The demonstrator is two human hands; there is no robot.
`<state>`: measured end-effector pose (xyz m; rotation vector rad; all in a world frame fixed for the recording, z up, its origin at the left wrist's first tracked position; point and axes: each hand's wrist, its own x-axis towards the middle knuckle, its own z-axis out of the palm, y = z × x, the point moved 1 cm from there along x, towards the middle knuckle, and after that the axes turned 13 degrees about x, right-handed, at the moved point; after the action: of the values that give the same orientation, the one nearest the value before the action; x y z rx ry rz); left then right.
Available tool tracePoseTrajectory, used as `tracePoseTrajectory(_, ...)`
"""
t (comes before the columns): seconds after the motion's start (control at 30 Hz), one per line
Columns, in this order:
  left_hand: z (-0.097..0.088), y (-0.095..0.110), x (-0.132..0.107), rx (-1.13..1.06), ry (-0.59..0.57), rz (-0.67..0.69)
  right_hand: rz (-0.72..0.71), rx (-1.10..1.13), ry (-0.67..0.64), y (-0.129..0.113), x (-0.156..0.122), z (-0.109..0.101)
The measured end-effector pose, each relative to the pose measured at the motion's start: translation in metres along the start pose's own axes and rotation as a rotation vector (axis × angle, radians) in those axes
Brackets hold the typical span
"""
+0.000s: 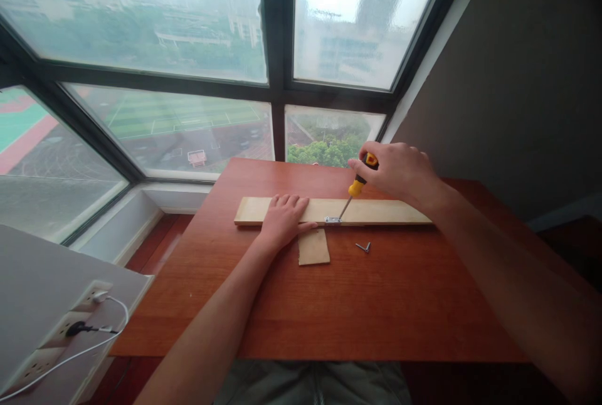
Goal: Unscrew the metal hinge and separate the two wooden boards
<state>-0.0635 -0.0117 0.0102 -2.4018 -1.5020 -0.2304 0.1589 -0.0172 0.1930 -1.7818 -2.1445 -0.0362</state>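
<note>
A long pale wooden board lies across the table. My left hand presses flat on its left part, fingers spread. My right hand grips a yellow and black screwdriver by the handle. Its shaft slants down to the left, and the tip meets a small silver metal hinge or bracket at the board's near edge. Whether a screw sits under the tip is too small to tell. Just below my left thumb is a square tan piece of thin board. A couple of loose screws lie to its right.
The reddish-brown table reaches to the large window ahead. At the lower left, wall sockets hold a white cable and a black plug. A dark wall stands on the right.
</note>
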Motion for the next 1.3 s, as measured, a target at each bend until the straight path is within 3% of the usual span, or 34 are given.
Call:
tracePoseTrajectory(0.2, 0.0021, 0.0011, 0.0012, 0.007, 0.017, -0.012, -0.019, -0.016, 0.019, -0.0018, 0.0012, 0.0001)
tracePoseTrajectory(0.43, 0.0034, 0.001, 0.0013, -0.017, 0.012, -0.023, -0.16, 0.221, -0.012, -0.0016, 0.0036, 0.0049)
tracePoseTrajectory(0.6, 0.0024, 0.0022, 0.0011, -0.011, 0.014, -0.025, -0.063, 0.04, 0.019, -0.0018, 0.003, 0.0047)
tracePoseTrajectory(0.7, 0.0017, 0.0034, 0.0014, -0.006, 0.014, -0.036, -0.089, 0.022, 0.008, -0.0023, 0.0031, 0.0053)
tracePoseTrajectory(0.9, 0.0017, 0.0035, 0.0013, -0.011, 0.013, -0.038, -0.215, 0.211, -0.004, -0.0007, 0.0008, 0.0076)
tracePoseTrajectory(1.1, 0.0023, 0.0021, -0.0007, -0.016, 0.016, -0.028, -0.099, 0.069, 0.002, 0.0014, 0.0007, 0.0058)
tracePoseTrajectory(1.3, 0.0002, 0.0019, -0.0011, -0.024, 0.003, -0.018, -0.292, 0.285, -0.038, 0.0029, -0.0023, 0.006)
